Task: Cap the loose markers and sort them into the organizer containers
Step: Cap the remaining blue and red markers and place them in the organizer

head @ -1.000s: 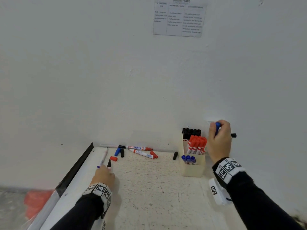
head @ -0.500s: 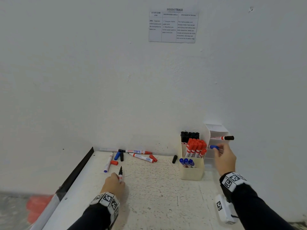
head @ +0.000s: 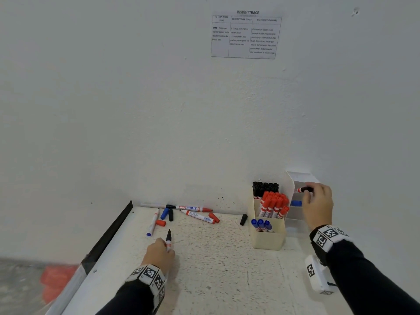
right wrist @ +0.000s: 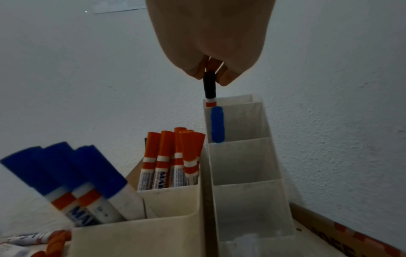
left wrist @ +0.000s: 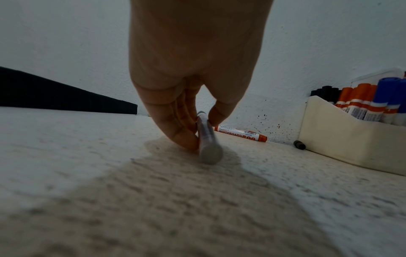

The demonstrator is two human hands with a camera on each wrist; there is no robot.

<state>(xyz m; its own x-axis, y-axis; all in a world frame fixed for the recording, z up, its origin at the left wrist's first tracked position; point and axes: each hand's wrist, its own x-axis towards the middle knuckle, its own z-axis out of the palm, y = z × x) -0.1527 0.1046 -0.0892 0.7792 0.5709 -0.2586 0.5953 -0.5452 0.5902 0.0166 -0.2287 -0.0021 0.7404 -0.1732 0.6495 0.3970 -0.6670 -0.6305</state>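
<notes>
Head view. Speckled white tabletop (head: 216, 264) against a white wall (head: 136, 110), printed sheet (head: 246, 35) taped high up. Left hand (head: 159, 253) low on the tabletop, fingers curled round an uncapped black marker (head: 168, 241), tip pointing toward the wall. Loose pile at the back edge: blue-tipped marker (head: 152, 222), red cap (head: 161, 223), blue cap (head: 164, 213), black cap (head: 171, 215), two red markers (head: 200, 217) lying crossed, a further black cap (head: 243, 219) near the organizer. Cream organizer (head: 268, 241) at right, stepped: blue markers (head: 261, 224) in front, red markers (head: 273, 204) in the middle, black markers (head: 265, 188) at the back. Second organizer (head: 295, 214) just beside it on the right, touching or nearly so. Right hand (head: 318, 204) over it, pinching a black-capped marker (head: 303, 190) at the rear compartment; blue-capped marker (head: 296, 203) in the next compartment forward.

Left wrist view. Fingers (left wrist: 175, 128) and thumb clamped on the marker barrel (left wrist: 207, 139), rear end resting on or just above the tabletop. Red marker (left wrist: 240, 134) lying beyond; organizer (left wrist: 342, 139) at right, black cap (left wrist: 299, 144) at its foot.

Right wrist view. Fingertips (right wrist: 228, 78) closed on the black cap (right wrist: 209, 86), marker upright, lower part inside the rear compartment of the second organizer (right wrist: 246, 156). Blue-capped marker (right wrist: 217, 124) leaning in the compartment in front of it; nearer compartments hold nothing visible.
</notes>
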